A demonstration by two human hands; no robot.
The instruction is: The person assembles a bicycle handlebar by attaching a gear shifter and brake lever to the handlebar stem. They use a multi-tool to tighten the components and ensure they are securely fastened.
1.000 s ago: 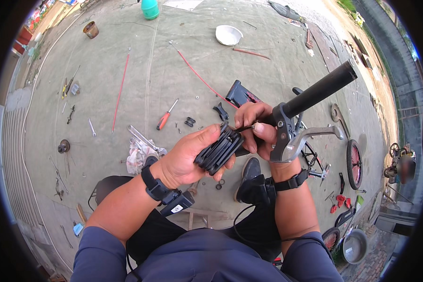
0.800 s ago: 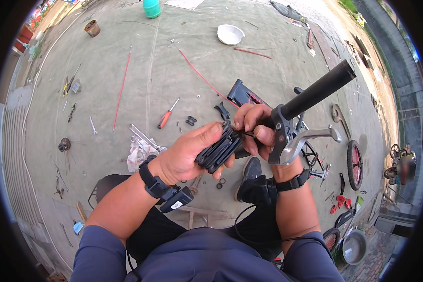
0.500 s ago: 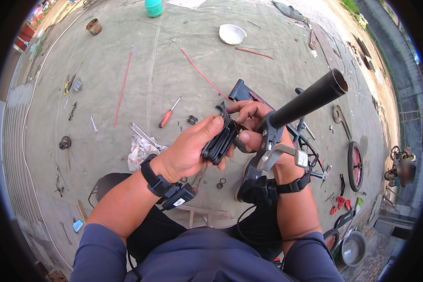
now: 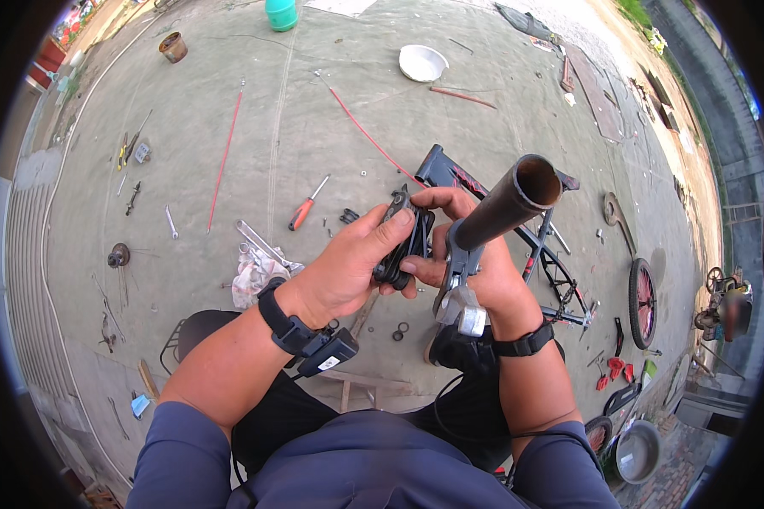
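Note:
My left hand (image 4: 356, 259) is closed around a black folding hex key set (image 4: 391, 265), its thumb lying along the upper side. Opposite it, my right hand (image 4: 437, 259) pinches the same set from the right with thumb and fingers. A dark hollow tube (image 4: 505, 208) joined to a grey metal bracket (image 4: 460, 276) stands over my right hand and hides part of its palm; I cannot tell how it is supported. Below the bracket hangs a silver-ended piece (image 4: 471, 321). Beyond my right hand lies a dark bicycle frame (image 4: 530, 233).
Left of my hands lie a screwdriver (image 4: 309, 204), wrenches (image 4: 260, 239) and a stained cloth (image 4: 259, 276). Small rings (image 4: 400, 331) lie below my hands. Farther off are a white basin (image 4: 422, 64), red cables (image 4: 227, 157) and a bicycle wheel (image 4: 643, 304).
The tube has swung left and toward me, its open end now facing up more. My right thumb has moved left onto the hex key set, which has turned more upright.

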